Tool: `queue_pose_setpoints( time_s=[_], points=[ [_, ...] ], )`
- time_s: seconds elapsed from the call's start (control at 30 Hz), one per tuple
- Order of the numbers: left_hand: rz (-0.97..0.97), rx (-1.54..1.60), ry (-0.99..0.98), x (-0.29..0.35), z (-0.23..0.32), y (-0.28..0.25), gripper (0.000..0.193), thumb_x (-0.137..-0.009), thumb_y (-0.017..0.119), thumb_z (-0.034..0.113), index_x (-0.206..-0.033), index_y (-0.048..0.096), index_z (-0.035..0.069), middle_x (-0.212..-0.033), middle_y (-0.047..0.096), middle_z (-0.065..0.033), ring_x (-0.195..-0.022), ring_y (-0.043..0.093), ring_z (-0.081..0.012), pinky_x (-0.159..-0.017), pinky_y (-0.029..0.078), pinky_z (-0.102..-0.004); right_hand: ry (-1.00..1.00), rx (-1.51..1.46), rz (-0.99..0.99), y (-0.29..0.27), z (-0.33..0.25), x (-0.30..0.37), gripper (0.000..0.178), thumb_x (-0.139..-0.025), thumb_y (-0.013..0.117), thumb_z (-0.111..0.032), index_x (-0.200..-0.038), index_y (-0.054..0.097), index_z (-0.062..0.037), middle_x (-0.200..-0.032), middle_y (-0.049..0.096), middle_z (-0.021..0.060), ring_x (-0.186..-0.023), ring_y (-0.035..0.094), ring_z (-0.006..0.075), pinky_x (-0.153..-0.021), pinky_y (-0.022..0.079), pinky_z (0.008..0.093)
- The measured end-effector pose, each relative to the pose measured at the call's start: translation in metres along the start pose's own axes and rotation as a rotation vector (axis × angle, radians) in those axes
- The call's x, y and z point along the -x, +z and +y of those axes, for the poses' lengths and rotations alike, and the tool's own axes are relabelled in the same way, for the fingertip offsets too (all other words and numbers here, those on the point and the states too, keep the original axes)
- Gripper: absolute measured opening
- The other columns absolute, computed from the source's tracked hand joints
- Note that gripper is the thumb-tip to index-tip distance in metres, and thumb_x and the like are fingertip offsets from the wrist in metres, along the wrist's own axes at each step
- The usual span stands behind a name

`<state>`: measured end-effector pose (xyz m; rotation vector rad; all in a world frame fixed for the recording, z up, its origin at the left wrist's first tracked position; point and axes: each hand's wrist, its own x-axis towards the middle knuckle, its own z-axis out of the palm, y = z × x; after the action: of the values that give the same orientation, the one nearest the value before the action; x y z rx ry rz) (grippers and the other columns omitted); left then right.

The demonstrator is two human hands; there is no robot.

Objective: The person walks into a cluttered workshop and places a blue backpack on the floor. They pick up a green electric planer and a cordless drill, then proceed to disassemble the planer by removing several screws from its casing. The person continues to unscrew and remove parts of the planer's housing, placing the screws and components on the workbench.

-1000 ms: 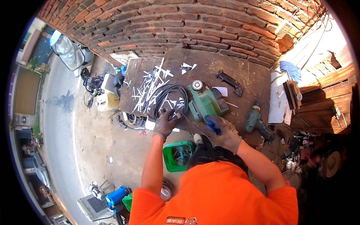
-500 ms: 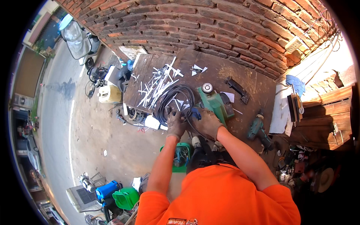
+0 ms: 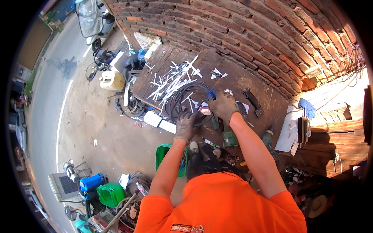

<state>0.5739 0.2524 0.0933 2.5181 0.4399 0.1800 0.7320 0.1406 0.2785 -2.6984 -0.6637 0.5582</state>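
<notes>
A coil of black cable (image 3: 171, 101) lies on the brown wooden table (image 3: 229, 72), near its front edge. My gloved left hand (image 3: 187, 126) closes on the near side of the coil. On the coil's right side, my gloved right hand (image 3: 224, 105) grips the cable close to a small blue piece (image 3: 211, 93), whose kind I cannot make out. White strips (image 3: 171, 83) lie scattered beside and behind the coil. A green machine (image 3: 229, 138) is partly hidden under my right forearm.
A dark handle-shaped part (image 3: 253, 102) lies on the table's right. Beyond stands a brick wall (image 3: 233, 31). A green bin (image 3: 160, 157) is by my left forearm, and a yellowish jerrycan (image 3: 112, 80) stands left of the table. A wooden cabinet (image 3: 338, 139) is at the right.
My right hand has moved farther over the table with the blue piece, along the coil's right side. My left hand stays at the coil's near side. The whole view has shifted.
</notes>
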Motion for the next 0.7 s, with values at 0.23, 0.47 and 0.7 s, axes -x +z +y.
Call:
queue_pose_setpoints(
  time_s=[0.23, 0.47, 0.7],
  points=[
    [0.066, -0.028, -0.091, -0.003, -0.001, 0.004, 0.053, -0.072, 0.073, 0.014, -0.125, 0.067, 0.013, -0.122, 0.061, -0.0193, -0.125, 0.052, -0.042, -0.107, 0.04, -0.0537, -0.225, 0.286, -0.237, 0.005, 0.019, -0.001, 0.042, -0.095, 0.057, -0.031, -0.123, 0.063, -0.0009, -0.115, 0.071, 0.0245, -0.108, 0.069, 0.0403, -0.095, 0.054, 0.047],
    [-0.02, -0.168, 0.088, -0.005, -0.012, -0.029, 0.049, -0.076, 0.073, 0.014, -0.124, 0.067, 0.022, -0.121, 0.062, -0.0171, -0.123, 0.053, -0.0421, -0.104, 0.041, -0.0562, -0.011, 0.159, -0.165, -0.035, -0.013, 0.007, 0.044, -0.093, 0.055, -0.025, -0.132, 0.061, -0.0043, -0.113, 0.072, 0.0231, -0.112, 0.067, 0.0399, -0.097, 0.053, 0.0475],
    [0.039, -0.08, 0.135, 0.003, -0.007, -0.031, 0.056, -0.077, 0.073, 0.016, -0.132, 0.064, 0.026, -0.125, 0.061, -0.0178, -0.127, 0.053, -0.0397, -0.109, 0.039, -0.0546, 0.039, -0.675, -0.185, 0.047, 0.064, -0.035, 0.025, -0.098, 0.053, -0.011, -0.113, 0.068, 0.0026, -0.091, 0.072, 0.0246, -0.08, 0.074, 0.0296, -0.069, 0.06, 0.0408]
  ],
)
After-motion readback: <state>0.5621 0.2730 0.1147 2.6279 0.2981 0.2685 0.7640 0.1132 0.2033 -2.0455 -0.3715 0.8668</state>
